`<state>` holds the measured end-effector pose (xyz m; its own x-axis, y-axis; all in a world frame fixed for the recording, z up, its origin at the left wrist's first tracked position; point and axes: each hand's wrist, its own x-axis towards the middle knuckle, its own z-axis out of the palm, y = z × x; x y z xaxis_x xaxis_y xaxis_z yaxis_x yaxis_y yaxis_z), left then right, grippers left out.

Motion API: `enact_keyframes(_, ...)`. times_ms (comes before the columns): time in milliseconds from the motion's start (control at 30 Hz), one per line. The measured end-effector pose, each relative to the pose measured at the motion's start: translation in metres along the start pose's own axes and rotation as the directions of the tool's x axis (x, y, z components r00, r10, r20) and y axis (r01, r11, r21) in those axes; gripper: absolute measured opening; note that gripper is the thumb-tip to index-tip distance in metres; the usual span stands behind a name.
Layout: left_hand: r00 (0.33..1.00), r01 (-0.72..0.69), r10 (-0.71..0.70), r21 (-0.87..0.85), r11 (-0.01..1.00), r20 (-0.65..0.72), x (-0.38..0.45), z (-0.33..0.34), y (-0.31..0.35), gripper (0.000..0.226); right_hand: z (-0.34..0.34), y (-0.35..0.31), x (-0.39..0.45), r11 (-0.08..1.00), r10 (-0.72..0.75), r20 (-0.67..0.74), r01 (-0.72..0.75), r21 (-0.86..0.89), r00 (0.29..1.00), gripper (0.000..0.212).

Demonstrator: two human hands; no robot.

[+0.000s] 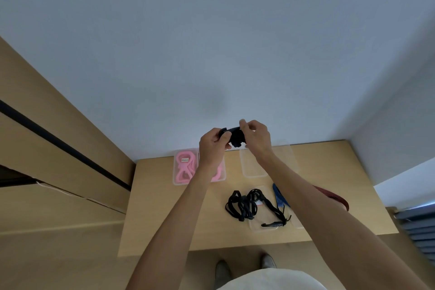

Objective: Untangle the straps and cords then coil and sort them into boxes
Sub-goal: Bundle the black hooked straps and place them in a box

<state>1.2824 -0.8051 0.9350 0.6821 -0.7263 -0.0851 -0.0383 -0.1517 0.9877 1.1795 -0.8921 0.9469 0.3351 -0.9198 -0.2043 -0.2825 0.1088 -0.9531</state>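
1. Centre frame, above the table (164, 207): left hand (213, 146) and right hand (256, 139) both grasp a black strap bundle (235, 138), fingers curled round it.
2. Lower centre: loose black cords (242, 205) beside a clear box (270, 227).

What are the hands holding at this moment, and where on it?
Both hands hold one black bundled strap raised above the table. The left hand grips its left end; the right hand pinches its top right edge.
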Motion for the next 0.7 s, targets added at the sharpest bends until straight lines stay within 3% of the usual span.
enact_keyframes(100, 0.986, 0.162, -0.165, -0.13, 0.978, -0.012, 0.007, -0.002, 0.0, 0.012, -0.003, 0.004, -0.003, 0.998, -0.051, 0.138, 0.047, 0.033, 0.989, 0.022)
enact_keyframes(167, 0.978, 0.204, -0.207, -0.151, 0.967, -0.009, 0.012, -0.004, -0.001, 0.013, -0.004, 0.009, -0.005, 0.996, -0.081, 0.198, 0.073, 0.046, 0.977, 0.036)
enact_keyframes(267, 0.977, 0.213, -0.211, -0.106, 0.971, 0.025, 0.012, -0.005, -0.002, 0.015, -0.003, 0.013, -0.007, 0.997, -0.083, 0.132, 0.081, 0.015, 0.988, 0.038)
enact_keyframes(367, 0.979, 0.198, -0.199, 0.014, 0.98, 0.053, 0.01, -0.005, -0.008, 0.02, -0.005, 0.017, -0.011, 0.998, -0.054, 0.089, 0.05, 0.046, 0.995, 0.016)
enact_keyframes(467, 0.98, 0.188, -0.19, 0.04, 0.981, 0.065, 0.008, -0.003, -0.013, 0.027, -0.005, 0.023, -0.013, 0.998, -0.032, 0.049, 0.03, 0.046, 0.998, 0.006)
enact_keyframes(567, 0.996, -0.044, 0.025, 0.223, 0.974, 0.088, -0.001, 0.002, -0.021, 0.055, -0.006, 0.031, -0.01, 0.999, 0.018, 0.04, -0.019, 0.04, 0.999, 0.024)
enact_keyframes(633, 0.973, -0.228, 0.204, 0.305, 0.925, 0.108, -0.003, 0.005, -0.028, 0.05, -0.007, 0.034, -0.008, 0.999, 0.025, 0.039, -0.026, 0.026, 0.999, 0.029)
enact_keyframes(700, 0.959, -0.284, 0.263, 0.342, 0.896, 0.107, -0.003, 0.009, -0.032, 0.043, -0.007, 0.035, -0.009, 1.0, -0.004, 0.023, 0.004, -0.008, 1.0, 0.02)
